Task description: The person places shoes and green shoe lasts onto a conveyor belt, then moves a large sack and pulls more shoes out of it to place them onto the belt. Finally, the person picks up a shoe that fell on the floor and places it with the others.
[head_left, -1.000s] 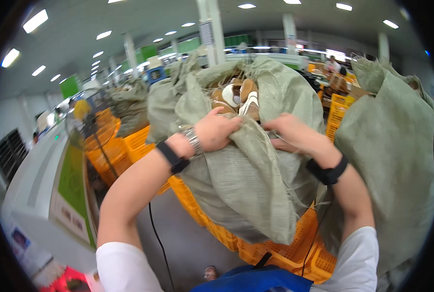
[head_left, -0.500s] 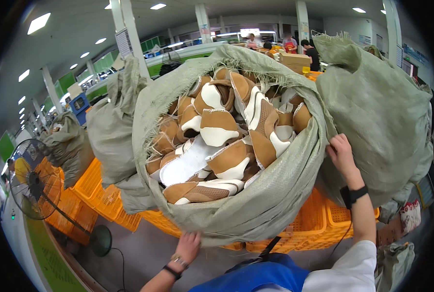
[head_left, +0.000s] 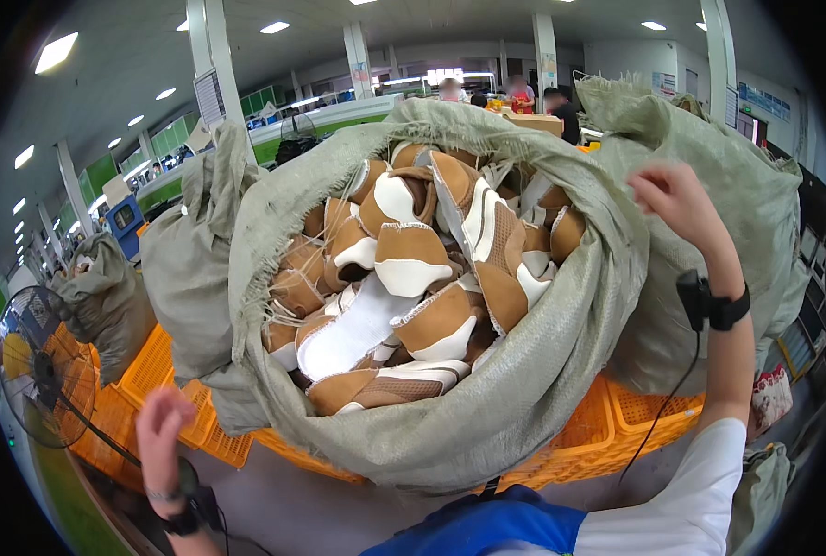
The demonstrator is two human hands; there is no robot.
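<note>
A big grey-green woven sack [head_left: 561, 371] stands open-mouthed in front of me, its frayed rim rolled outward. Brown and white shoe uppers [head_left: 413, 255] fill it in a loose heap, with mesh side panels on some. A flat white sole-shaped piece [head_left: 357, 329] lies among them. My left hand [head_left: 163, 431] is up at the lower left, away from the sack, fingers apart and a little blurred, holding nothing. Beside the sack's right rim my right hand [head_left: 677, 204] is raised, fingers loosely bent with nothing visible in them; whether it touches the cloth is unclear.
Another full sack [head_left: 709, 269] stands close on the right, and a grey sack [head_left: 200, 269] on the left. Orange plastic crates [head_left: 607, 422] sit beneath and around them. A standing fan [head_left: 47, 366] is at far left. A cable [head_left: 663, 417] hangs from my right wrist. People work in the background.
Both hands have left the sack's rim: my left hand moved out left and upward, my right hand rose. The sack's right side now bulges further outward; my view has shifted slightly.
</note>
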